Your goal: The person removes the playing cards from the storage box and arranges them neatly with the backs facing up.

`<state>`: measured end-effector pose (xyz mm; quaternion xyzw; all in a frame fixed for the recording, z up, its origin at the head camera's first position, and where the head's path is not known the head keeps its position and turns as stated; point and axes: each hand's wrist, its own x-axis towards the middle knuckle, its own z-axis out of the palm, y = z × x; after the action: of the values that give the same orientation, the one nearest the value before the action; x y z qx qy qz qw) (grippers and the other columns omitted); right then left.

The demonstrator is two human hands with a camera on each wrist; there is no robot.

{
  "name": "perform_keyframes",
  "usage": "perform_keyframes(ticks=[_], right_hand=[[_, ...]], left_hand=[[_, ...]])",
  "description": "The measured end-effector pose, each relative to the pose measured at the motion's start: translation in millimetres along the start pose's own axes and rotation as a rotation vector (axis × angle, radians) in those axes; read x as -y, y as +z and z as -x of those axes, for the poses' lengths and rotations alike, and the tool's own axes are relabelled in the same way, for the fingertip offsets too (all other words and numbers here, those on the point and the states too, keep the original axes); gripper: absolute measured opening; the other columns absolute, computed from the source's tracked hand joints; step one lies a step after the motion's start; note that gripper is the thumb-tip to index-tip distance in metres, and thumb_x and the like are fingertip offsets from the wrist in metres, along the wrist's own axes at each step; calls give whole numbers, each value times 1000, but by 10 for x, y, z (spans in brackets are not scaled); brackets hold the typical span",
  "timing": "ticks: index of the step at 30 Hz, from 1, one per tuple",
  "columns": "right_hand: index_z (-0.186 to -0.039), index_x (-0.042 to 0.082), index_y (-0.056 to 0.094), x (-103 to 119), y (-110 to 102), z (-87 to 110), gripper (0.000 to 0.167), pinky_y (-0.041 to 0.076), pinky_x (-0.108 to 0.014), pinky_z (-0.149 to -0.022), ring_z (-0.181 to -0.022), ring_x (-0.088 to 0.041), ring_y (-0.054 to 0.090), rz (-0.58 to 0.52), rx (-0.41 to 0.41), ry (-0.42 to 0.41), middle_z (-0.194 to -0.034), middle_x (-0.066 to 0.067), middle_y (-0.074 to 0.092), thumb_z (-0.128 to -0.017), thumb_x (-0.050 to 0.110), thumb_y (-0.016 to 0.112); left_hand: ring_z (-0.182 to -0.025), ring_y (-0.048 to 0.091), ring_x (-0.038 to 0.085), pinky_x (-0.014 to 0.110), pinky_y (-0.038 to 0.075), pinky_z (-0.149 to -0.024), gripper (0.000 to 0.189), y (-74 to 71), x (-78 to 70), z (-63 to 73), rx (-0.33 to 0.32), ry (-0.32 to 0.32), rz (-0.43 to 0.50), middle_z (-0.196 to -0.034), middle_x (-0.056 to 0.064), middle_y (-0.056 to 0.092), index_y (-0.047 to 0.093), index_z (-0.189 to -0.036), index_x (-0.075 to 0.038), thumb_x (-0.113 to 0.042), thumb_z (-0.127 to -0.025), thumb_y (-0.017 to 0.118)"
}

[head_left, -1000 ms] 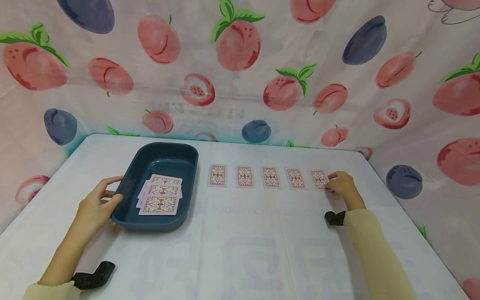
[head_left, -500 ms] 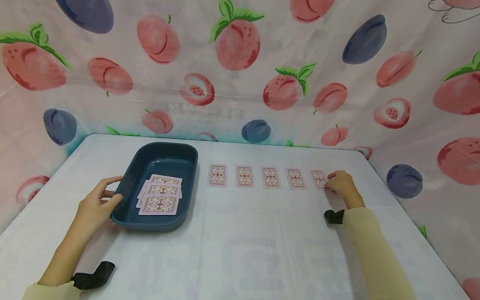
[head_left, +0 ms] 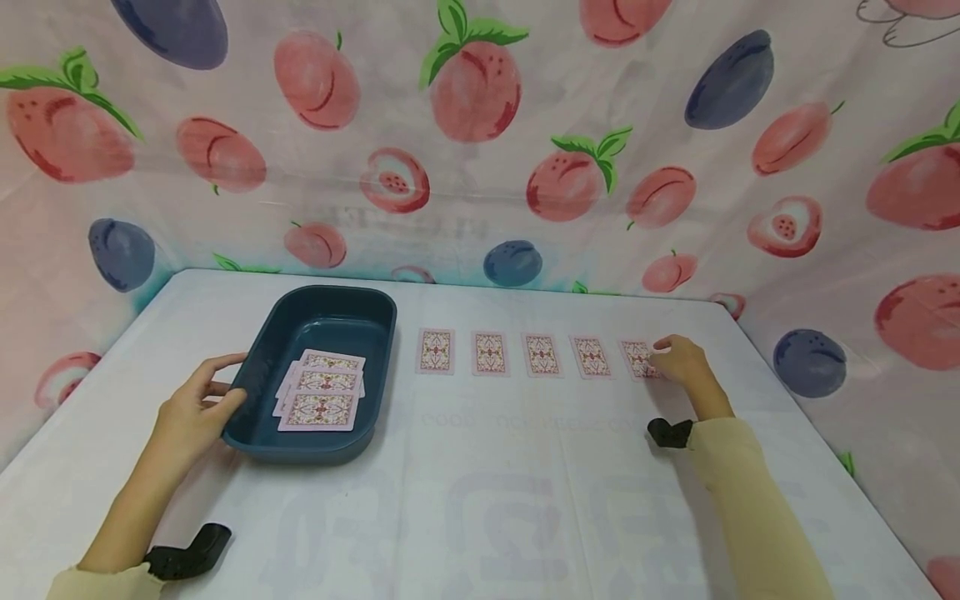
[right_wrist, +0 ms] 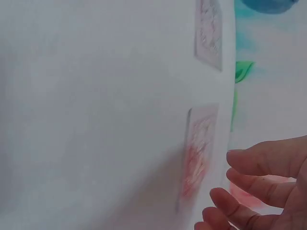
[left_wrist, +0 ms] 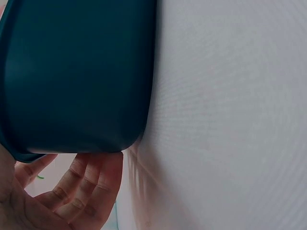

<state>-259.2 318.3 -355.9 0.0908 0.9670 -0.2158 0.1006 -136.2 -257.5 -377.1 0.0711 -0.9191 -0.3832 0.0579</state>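
A dark blue-green tray (head_left: 386, 367) stands on the left of the table, with several patterned playing cards (head_left: 318, 411) lying overlapped inside it, backs up. My left hand (head_left: 191, 417) holds its left side, thumb at the rim; in the left wrist view its fingers (left_wrist: 103, 184) rest along the outer wall. To the right, several more cards lie in a spaced row. Over the rightmost card (head_left: 637, 360) is my right hand (head_left: 684, 367), its fingertips overlapping the card's right side. In the right wrist view, loosely bent fingers (right_wrist: 259, 158) with nothing between them stand apart from this card (right_wrist: 199, 153).
The white-covered table (head_left: 480, 517) runs back to a hanging cloth (head_left: 480, 192) printed with peaches and plums. The row begins at a card (head_left: 436, 351) close to the tray's right side. Black wrist mounts (head_left: 187, 552) sit below both hands.
My right hand's fingers have parted and lifted slightly at the rightmost card, and more of that card shows. The left hand, tray and other cards have stayed put.
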Motion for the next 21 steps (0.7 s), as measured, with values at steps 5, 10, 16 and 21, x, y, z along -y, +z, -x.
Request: perform_keyframes(ticks=[5,10,16,21], right_hand=[[-125,-11,45,234,9,69,45,42,-53,-91,-111,-46,47,-41,-55,-97,-121,-35,48,-89,16,50],[-127,-8,46,538,54,143,44,41,-54,-93,-112,-44,47,-76,-60,-164,-122,-32,49,-91,17,52],[-128,-5,46,897,131,262,44,40,-55,-95,-117,-44,45,-62,-25,-280,-127,-30,48,-92,18,53],[-129,-2,47,1186,256,361,45,40,-54,-97,-121,-43,44,-72,14,-380,-131,-27,47,-91,19,56]], left_hand=[[-92,61,45,50,54,-70,50,-2,4,-13,-15,-11,-9,-111,33,57,36,-141,-9,-22,-93,44],[-94,60,47,52,53,-72,50,-2,1,-10,-4,-6,-2,-112,35,56,35,-141,-8,-22,-94,43],[-94,60,47,53,53,-73,50,-6,-8,-5,4,-8,1,-112,35,56,35,-141,-7,-22,-94,44],[-94,60,47,55,51,-74,50,-12,-1,-3,13,-2,-2,-112,36,56,35,-141,-6,-22,-94,44]])
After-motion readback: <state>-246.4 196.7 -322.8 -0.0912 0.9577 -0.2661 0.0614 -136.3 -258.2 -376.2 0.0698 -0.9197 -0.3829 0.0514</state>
